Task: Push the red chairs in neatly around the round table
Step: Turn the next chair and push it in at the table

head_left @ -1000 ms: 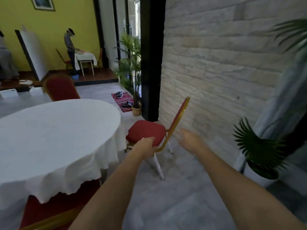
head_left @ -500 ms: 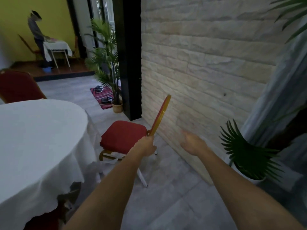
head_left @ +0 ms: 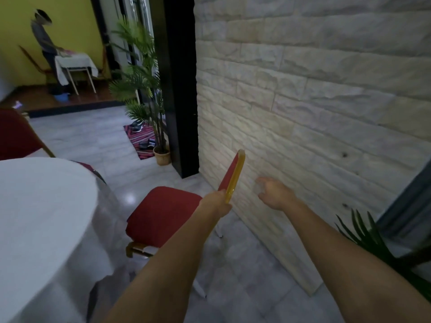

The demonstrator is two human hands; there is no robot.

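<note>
Beside the round table (head_left: 42,206), near its right edge, a red chair (head_left: 163,213) stands on the grey floor. The left hand (head_left: 215,202) grips the chair's gold-framed backrest; the right hand (head_left: 275,193) hovers empty, fingers loosely spread, near a stone wall (head_left: 314,101).

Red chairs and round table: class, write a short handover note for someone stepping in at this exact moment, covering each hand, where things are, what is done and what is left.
Left hand: closed on the lower edge of the nearest red chair's backrest.
Right hand: open, free, beside the backrest, touching nothing.
Nearest red chair: seat faces the round table, front edge close to the white tablecloth but not under it.
Second red chair: at the table's far side; how far in, cannot tell.
Done: chair gripped and lined up.
Left: push it in, then check the others.
</note>
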